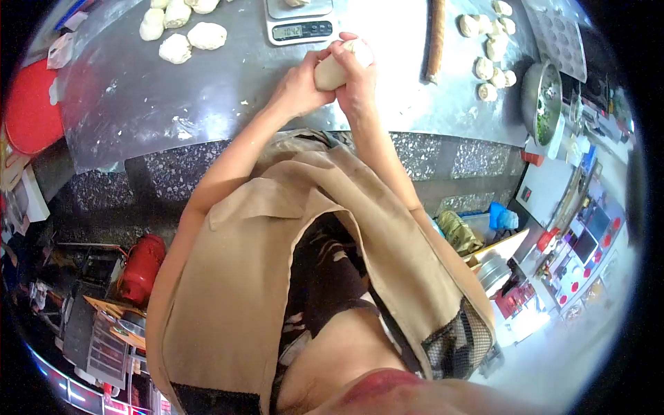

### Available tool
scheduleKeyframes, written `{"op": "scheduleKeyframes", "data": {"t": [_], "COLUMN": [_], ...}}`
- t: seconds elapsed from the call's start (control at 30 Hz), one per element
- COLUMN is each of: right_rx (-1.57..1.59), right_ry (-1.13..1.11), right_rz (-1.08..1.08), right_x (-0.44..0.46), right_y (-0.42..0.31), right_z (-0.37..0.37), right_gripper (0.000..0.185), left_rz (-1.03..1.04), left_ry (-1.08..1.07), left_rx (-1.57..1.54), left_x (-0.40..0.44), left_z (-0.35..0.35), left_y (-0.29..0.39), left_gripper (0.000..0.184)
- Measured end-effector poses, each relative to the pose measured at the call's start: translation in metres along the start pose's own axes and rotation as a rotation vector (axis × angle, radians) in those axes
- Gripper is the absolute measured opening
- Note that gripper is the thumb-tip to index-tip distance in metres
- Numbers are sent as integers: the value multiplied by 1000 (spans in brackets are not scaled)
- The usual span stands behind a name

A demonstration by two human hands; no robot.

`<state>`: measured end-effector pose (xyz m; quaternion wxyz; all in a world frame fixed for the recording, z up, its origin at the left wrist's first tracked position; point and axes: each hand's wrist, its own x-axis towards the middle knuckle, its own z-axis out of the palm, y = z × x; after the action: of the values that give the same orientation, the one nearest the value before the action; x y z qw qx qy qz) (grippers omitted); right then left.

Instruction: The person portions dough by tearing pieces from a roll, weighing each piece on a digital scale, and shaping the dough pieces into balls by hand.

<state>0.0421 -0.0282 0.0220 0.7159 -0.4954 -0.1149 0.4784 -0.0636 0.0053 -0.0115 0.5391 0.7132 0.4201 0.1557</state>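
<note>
Both hands hold one smooth, pale lump of dough (330,75) above the metal worktop, in front of the scale. My left hand (301,88) wraps its fingers round the near left side of the lump. On the right and far side, my right hand (357,75) closes over it, its thumb and fingers pressed on the dough. Just beyond the hands stands a digital kitchen scale (302,32) with a lit display, and a piece of dough (297,2) shows on its plate at the frame's top edge.
Several larger dough lumps (176,48) lie at the far left of the metal worktop (187,104). A wooden rolling pin (436,41) lies right of the hands. Small dough pieces (485,68), a metal bowl with chopped greens (543,114) and a moulded tray (557,43) are farther right.
</note>
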Motion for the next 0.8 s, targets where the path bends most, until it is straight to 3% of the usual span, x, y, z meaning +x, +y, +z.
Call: {"op": "scheduleKeyframes", "data": {"t": [0.1,0.27,0.5,0.8], "right_rx": [-34,228,344,578], "right_ry": [43,34,22,-54], "right_rz": [-52,-24,50,242], "right_x": [-1,5,11,33], "right_y": [-3,-9,-16,-11], "right_z": [-7,-15,-12,-9], "right_gripper": [22,14,12,16], "left_rz": [-72,-15,-6,-51], "left_ry": [-34,12,69,91], "left_rx": [145,200,344,426], "left_x": [5,4,6,16], "left_z": [0,1,-1,-12], "left_y": [21,34,49,51], "left_gripper": [55,39,21,21]}}
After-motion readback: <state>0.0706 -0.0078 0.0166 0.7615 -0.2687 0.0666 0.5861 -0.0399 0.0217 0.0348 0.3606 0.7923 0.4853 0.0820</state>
